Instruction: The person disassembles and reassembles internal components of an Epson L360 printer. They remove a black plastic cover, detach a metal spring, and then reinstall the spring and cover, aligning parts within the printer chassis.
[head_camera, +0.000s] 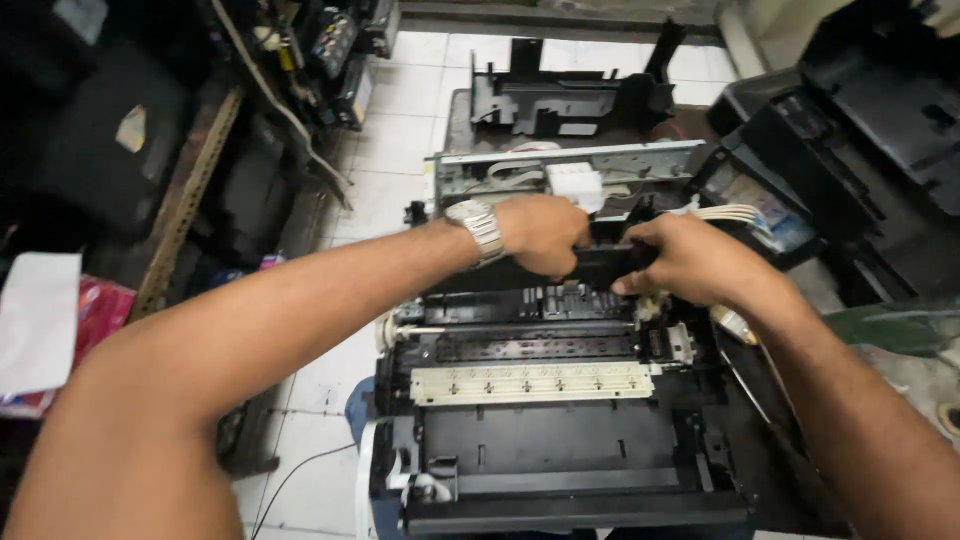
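Opened printer chassis on the tiled floor, left hand with metal wristwatch and right hand both clamped on a black carriage bar across its middle, white ribbon cable just beside the right hand.

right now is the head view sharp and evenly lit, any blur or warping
Head view: the opened printer is fairly sharp and brightly lit; the left hand and right hand are slightly soft; the left forearm looms large and bends from wide-angle distortion; the shelf at left sinks into dark shadow; the floor tiles show mild glare.
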